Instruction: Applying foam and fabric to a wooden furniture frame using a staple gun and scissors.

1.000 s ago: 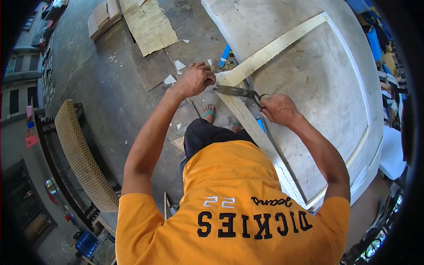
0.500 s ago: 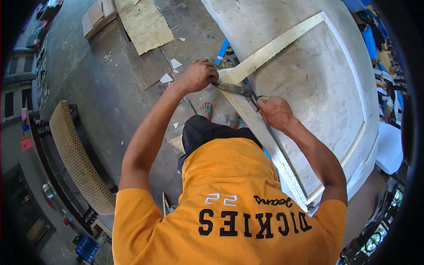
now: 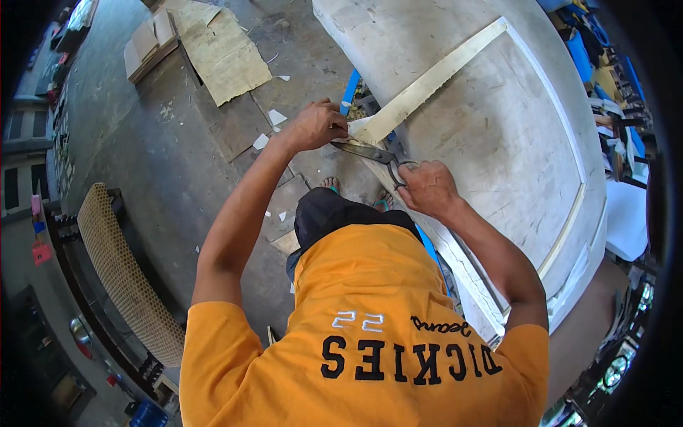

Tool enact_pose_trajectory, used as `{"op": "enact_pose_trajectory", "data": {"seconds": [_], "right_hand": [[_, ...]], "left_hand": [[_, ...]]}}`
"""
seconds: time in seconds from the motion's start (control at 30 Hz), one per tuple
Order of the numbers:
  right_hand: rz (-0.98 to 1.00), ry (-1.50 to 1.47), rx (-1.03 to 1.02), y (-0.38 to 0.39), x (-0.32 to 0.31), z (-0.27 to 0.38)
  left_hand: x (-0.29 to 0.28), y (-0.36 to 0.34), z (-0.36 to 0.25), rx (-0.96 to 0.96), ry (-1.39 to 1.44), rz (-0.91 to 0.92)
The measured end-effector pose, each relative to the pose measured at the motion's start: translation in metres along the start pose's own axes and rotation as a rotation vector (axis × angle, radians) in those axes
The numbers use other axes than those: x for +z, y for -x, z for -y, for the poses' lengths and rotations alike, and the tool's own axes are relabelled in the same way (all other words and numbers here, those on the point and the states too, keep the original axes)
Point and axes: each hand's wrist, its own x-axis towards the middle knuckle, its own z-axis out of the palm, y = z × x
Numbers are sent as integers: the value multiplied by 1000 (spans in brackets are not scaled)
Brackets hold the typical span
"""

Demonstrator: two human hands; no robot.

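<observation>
My right hand [image 3: 429, 189] is closed round the handles of dark metal scissors [image 3: 370, 152], whose blades point left along the near corner of a pale four-sided frame [image 3: 441, 75]. How far apart the blades are is hard to make out. At that corner my left hand [image 3: 316, 127] is pinched at the edge of a thin whitish material [image 3: 361, 127], just beyond the blade tips. Its fingertips are partly hidden. The frame lies on a large padded-looking work surface covered in smudged white sheeting [image 3: 491, 135], and its near side runs down past my right forearm.
On the concrete floor lie a tan sheet [image 3: 224, 57], stacked brown boards [image 3: 149, 44] and white scraps [image 3: 277, 117]. A woven cane panel [image 3: 128, 277] stands at left. Blue strips [image 3: 349, 91] show by the table edge. Assorted clutter lines the far right.
The scissors and my right hand have shifted slightly left, and the handles look more spread. My left hand stays at the corner. The whole view has tilted a little.
</observation>
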Motion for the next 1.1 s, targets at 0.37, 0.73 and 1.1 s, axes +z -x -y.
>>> {"op": "enact_pose_trajectory", "data": {"seconds": [0.37,0.73,1.1], "right_hand": [[-16,8,80,-9,10,18],[-42,-34,125,-26,21,32],[-332,-645,1174,67,33,-7]], "left_hand": [[-4,-1,14,35,-8,-35],[-17,-10,9,135,89,-109],[-53,78,65,-653,461,-683]]}}
